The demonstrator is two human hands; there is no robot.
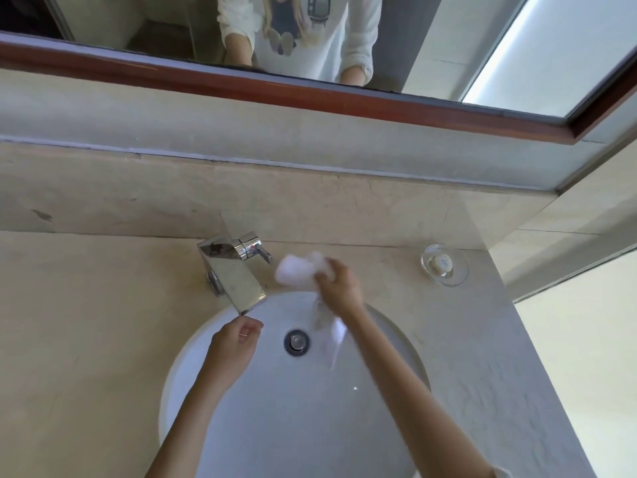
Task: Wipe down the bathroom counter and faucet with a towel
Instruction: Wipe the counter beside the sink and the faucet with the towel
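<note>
A chrome faucet (234, 270) stands on the beige stone counter (86, 305) behind a round white sink (379, 391). My right hand (339, 288) grips a blurred white towel (300, 270) just right of the faucet's handle, above the sink's back rim; a loose end of the towel hangs down over the basin. My left hand (234, 346) hovers over the left side of the basin, just below the spout tip, with its fingers loosely curled and nothing in it.
A clear glass soap dish (444, 265) with a small round soap sits on the counter at the back right. A mirror with a brown frame (310, 94) hangs above the backsplash. The counter ends at a wall on the right. The drain (296, 342) lies mid-basin.
</note>
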